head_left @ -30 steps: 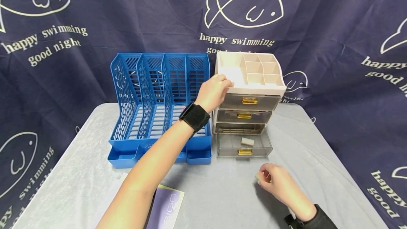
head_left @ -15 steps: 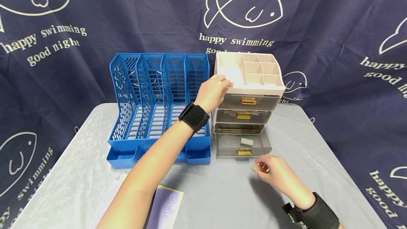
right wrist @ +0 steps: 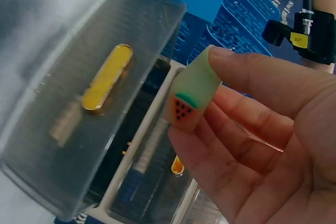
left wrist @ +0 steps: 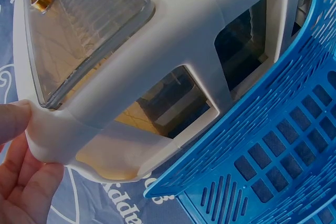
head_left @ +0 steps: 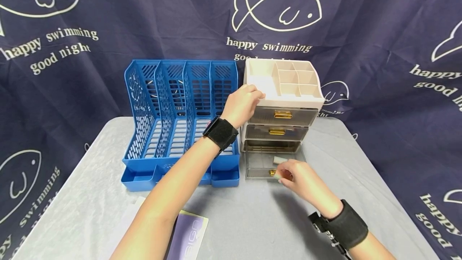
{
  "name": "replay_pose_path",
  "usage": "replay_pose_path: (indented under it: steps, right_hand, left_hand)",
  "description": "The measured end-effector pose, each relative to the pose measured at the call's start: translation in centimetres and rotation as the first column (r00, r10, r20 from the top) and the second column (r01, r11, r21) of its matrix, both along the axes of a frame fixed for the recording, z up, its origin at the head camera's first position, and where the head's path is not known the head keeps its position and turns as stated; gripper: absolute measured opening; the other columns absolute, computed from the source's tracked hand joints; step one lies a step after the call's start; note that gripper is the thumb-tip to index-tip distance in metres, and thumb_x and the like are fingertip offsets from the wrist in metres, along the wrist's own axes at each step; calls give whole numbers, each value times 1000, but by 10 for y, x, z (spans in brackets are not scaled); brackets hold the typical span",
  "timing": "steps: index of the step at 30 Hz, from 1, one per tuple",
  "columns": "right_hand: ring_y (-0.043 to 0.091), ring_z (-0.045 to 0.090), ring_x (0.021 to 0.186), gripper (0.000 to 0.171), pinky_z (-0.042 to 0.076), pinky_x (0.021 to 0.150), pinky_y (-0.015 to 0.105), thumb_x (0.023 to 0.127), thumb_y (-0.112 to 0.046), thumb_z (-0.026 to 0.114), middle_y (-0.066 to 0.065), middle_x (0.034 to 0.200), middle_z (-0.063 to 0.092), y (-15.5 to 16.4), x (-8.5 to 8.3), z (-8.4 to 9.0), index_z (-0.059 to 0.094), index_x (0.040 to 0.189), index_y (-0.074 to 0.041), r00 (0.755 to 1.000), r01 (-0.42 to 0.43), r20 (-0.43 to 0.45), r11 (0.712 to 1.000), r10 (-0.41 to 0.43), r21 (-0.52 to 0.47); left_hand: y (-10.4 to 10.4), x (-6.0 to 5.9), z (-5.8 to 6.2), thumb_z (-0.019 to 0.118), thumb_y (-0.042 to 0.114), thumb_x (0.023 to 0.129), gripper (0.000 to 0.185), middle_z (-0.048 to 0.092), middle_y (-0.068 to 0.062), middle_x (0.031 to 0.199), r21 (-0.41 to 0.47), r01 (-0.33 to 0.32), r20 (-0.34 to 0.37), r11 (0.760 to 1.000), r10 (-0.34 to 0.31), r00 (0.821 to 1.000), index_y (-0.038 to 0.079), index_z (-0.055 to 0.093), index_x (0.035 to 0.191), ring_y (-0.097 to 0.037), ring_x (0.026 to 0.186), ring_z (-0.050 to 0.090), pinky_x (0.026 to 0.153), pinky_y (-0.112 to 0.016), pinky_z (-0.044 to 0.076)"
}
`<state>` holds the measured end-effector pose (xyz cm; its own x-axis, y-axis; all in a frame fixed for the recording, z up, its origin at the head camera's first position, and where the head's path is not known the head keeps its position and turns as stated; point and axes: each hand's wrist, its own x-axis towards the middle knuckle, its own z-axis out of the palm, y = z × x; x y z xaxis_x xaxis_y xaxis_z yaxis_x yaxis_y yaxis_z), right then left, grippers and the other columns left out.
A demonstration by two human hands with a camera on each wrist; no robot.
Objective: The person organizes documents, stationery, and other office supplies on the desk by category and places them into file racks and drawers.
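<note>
A white desktop drawer organizer (head_left: 288, 102) with smoky clear drawers stands on the table, its bottom drawer (head_left: 258, 172) pulled out. My left hand (head_left: 241, 105) grips the organizer's upper front corner, thumb on one side and fingers on the other in the left wrist view. Over the front of the pulled-out drawer, my right hand (head_left: 301, 175) pinches a small pale green and orange eraser (right wrist: 194, 90) with a watermelon slice on it. Another whitish eraser-like block (head_left: 279, 160) lies inside that drawer, partly behind the right hand in the head view.
A blue file rack (head_left: 180, 163) with several slots stands directly left of the organizer. A purple notebook (head_left: 189, 232) and white paper (head_left: 124, 226) lie at the front left, partly under the left forearm. A dark fish-print cloth (head_left: 202, 19) hangs behind the table.
My right hand has moved left and away from me with the eraser, from the table in front to over the drawer's front. The left hand stays on the organizer.
</note>
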<state>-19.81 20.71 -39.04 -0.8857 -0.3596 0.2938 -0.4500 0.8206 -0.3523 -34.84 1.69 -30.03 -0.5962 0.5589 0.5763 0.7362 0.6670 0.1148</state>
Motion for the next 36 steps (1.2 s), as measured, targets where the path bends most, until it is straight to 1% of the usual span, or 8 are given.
replay_pose_path:
  steps: [5, 11, 16, 20, 25, 30, 36]
  right_hand:
    - [5, 50, 67, 21, 45, 62, 23, 70, -1, 78, -8, 75, 58, -6, -8, 4, 64, 76, -15, 1000, -23, -16, 1000, 23, 0]
    - [7, 53, 68, 19, 46, 63, 25, 72, -1, 78, -7, 73, 58, -11, -16, 6, 65, 76, -14, 999, -51, -9, 999, 51, 6]
    - [7, 52, 68, 17, 46, 63, 26, 72, -2, 77, -6, 74, 59, -14, -26, 7, 66, 78, -13, 999, -53, 0, 999, 53, 7]
    - [7, 53, 69, 16, 46, 64, 26, 72, -1, 76, -5, 75, 60, -15, -34, 5, 67, 80, -11, 998, -61, 10, 998, 61, 4]
    - [9, 54, 70, 15, 48, 65, 27, 73, 1, 75, -3, 76, 60, -18, -46, 3, 67, 80, -10, 998, -49, 24, 999, 49, -3]
    - [9, 52, 67, 15, 45, 62, 28, 73, 0, 76, -3, 74, 60, -20, -57, 1, 67, 81, -9, 999, -31, 34, 999, 30, 33]
    - [10, 50, 66, 14, 44, 61, 27, 74, 0, 77, -1, 74, 59, -19, -70, -9, 68, 82, -8, 999, -29, 45, 998, 26, 54]
  left_hand:
    - [1, 0, 0, 57, 9, 93, 22, 66, -2, 103, -7, 0, -2, 1000, 0, 1000, 12, 70, 110, -17, 99, 59, 83, -27, 51]
    - [2, 0, 2, 56, 9, 94, 22, 66, -3, 103, -10, 4, -5, 1000, -4, 1000, 12, 70, 111, -18, 99, 59, 83, -28, 51]
    - [1, 1, 3, 56, 9, 94, 22, 66, -3, 102, -10, -1, -9, 1000, 1, 1000, 12, 70, 110, -18, 99, 59, 83, -28, 51]
    - [1, 1, 4, 55, 9, 94, 22, 65, -3, 102, -10, 0, -2, 1000, 0, 1000, 12, 70, 110, -17, 99, 59, 83, -27, 51]
    - [1, 1, 4, 55, 9, 94, 22, 66, -3, 102, -9, 0, 5, 1000, 0, 1000, 12, 70, 110, -17, 100, 59, 84, -27, 50]
    - [1, 1, 3, 56, 9, 94, 22, 65, -2, 102, -9, -4, 4, 1000, 4, 1000, 12, 70, 110, -17, 100, 59, 83, -27, 51]
    - [1, 0, 1, 56, 9, 94, 22, 66, -3, 102, -10, -5, 4, 1000, 5, 1000, 12, 70, 111, -17, 100, 59, 83, -27, 51]
